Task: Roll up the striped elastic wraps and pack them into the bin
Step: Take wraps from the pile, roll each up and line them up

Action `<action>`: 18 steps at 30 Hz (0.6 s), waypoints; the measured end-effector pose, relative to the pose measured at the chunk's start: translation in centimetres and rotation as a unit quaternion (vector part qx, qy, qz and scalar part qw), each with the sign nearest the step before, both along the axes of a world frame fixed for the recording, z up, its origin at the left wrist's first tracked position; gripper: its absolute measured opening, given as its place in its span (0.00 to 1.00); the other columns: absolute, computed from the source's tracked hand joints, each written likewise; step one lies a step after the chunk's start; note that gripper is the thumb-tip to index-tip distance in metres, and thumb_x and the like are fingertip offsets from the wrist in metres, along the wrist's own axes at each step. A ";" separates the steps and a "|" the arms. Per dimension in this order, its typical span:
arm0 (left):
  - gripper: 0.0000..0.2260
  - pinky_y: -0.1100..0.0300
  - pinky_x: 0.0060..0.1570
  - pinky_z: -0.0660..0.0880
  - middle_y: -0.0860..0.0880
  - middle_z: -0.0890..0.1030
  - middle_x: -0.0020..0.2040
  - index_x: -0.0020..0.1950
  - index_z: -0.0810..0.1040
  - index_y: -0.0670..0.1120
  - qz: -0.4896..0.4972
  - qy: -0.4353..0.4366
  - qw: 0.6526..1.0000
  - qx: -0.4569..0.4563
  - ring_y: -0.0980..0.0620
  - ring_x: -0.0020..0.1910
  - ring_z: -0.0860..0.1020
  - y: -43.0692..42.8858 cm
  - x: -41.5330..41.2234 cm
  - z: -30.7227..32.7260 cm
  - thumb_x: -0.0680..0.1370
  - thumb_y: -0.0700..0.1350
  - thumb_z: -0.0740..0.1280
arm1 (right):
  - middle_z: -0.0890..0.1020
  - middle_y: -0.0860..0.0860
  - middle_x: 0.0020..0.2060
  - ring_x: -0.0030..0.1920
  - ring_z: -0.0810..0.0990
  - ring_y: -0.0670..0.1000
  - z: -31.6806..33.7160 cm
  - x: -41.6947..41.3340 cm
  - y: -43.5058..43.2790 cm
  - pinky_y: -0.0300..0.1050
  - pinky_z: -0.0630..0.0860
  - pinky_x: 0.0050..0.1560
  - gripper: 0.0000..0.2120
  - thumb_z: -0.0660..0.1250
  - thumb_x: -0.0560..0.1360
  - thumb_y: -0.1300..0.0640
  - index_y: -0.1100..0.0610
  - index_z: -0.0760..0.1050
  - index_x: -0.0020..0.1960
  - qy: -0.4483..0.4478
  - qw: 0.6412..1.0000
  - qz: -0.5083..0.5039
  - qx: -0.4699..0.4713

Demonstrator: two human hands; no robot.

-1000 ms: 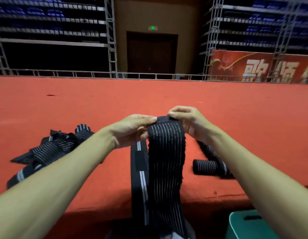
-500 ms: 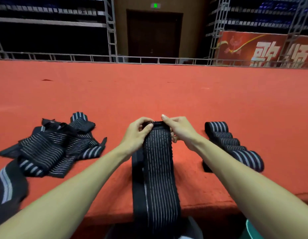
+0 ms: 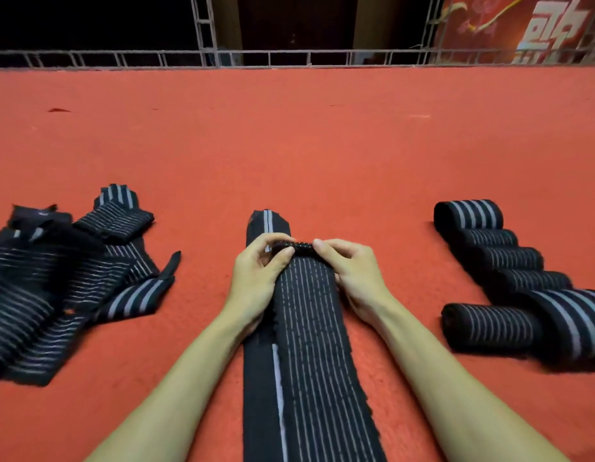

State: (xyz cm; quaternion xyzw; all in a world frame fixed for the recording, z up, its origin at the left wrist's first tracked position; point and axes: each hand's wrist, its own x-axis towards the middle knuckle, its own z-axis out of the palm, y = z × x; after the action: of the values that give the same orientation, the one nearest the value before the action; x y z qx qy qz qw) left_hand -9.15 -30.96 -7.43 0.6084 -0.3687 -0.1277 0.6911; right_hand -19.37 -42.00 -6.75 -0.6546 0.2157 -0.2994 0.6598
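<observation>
My left hand (image 3: 256,278) and my right hand (image 3: 352,278) are both curled on the far end of one striped elastic wrap (image 3: 316,361). The wrap lies flat on the red counter (image 3: 322,145) and runs straight toward me between my forearms. The thumbs and forefingers of both hands pinch a small tight roll (image 3: 294,249) at that end. It sits across the width of the wrap, and my other fingers rest along the two edges of the cloth.

Under this wrap lies a second strap (image 3: 267,221), black with one broad pale stripe. Its tip comes out just beyond my fingers, and its side shows along the left edge of the wrap.

To the left, apart from my hands, there is a loose heap of unrolled wraps (image 3: 55,288) — they overlap each other and some are folded over. To the right is a row of rolled wraps (image 3: 509,261), side by side and touching, going slantwise from far to near. One more roll (image 3: 482,328) lies against the near end of this row; this part is somewhat blurred.

Behind the far edge of the counter stands a metal railing (image 3: 289,58), and at the top right a red banner (image 3: 523,28) with pale characters.
</observation>
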 end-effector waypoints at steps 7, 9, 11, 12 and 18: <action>0.08 0.67 0.48 0.73 0.53 0.81 0.46 0.47 0.79 0.48 -0.036 0.004 0.999 0.011 0.58 0.46 0.78 0.2 -0.2 0.1 0.77 0.34 0.66 | 0.85 0.54 0.44 0.44 0.81 0.47 -0.5 0.0 -0.6 0.42 0.77 0.49 0.04 0.69 0.75 0.63 0.59 0.81 0.48 -0.010 0.998 -0.008 -0.063; 0.08 0.67 0.47 0.72 0.53 0.81 0.45 0.48 0.79 0.47 -0.053 0.033 0.998 0.004 0.58 0.46 0.78 0.4 -0.5 0.2 0.76 0.34 0.66 | 0.84 0.53 0.42 0.43 0.80 0.46 -0.6 -0.1 -0.6 0.40 0.76 0.46 0.05 0.69 0.74 0.66 0.57 0.81 0.46 -0.022 0.998 -0.006 -0.057; 0.07 0.67 0.46 0.73 0.53 0.81 0.45 0.50 0.79 0.47 -0.063 0.045 0.997 0.001 0.59 0.45 0.78 0.5 -0.7 0.3 0.77 0.36 0.67 | 0.84 0.53 0.41 0.42 0.80 0.47 -0.5 -0.1 -0.6 0.39 0.76 0.45 0.08 0.69 0.73 0.68 0.56 0.80 0.44 -0.033 0.998 -0.008 -0.050; 0.07 0.67 0.44 0.73 0.52 0.82 0.46 0.52 0.79 0.48 -0.064 0.047 0.997 0.008 0.60 0.44 0.78 0.6 -0.8 0.4 0.77 0.38 0.67 | 0.83 0.53 0.41 0.42 0.80 0.47 -0.4 -0.2 -0.7 0.40 0.76 0.46 0.09 0.69 0.73 0.68 0.55 0.80 0.44 -0.036 0.998 -0.010 -0.048; 0.10 0.69 0.43 0.73 0.49 0.80 0.47 0.56 0.75 0.47 -0.075 0.024 0.997 0.025 0.61 0.44 0.79 0.5 -1.0 0.2 0.79 0.34 0.62 | 0.83 0.49 0.37 0.37 0.79 0.43 -0.1 -0.5 -0.6 0.35 0.74 0.40 0.10 0.70 0.71 0.70 0.55 0.80 0.42 -0.032 0.995 -0.025 -0.094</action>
State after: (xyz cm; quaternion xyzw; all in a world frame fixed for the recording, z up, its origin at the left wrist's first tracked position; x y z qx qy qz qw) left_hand -10.16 -30.47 -7.28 0.5931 -0.3928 -0.2030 0.6729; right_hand -19.84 -42.57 -6.82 -0.6981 0.1814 -0.3559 0.5943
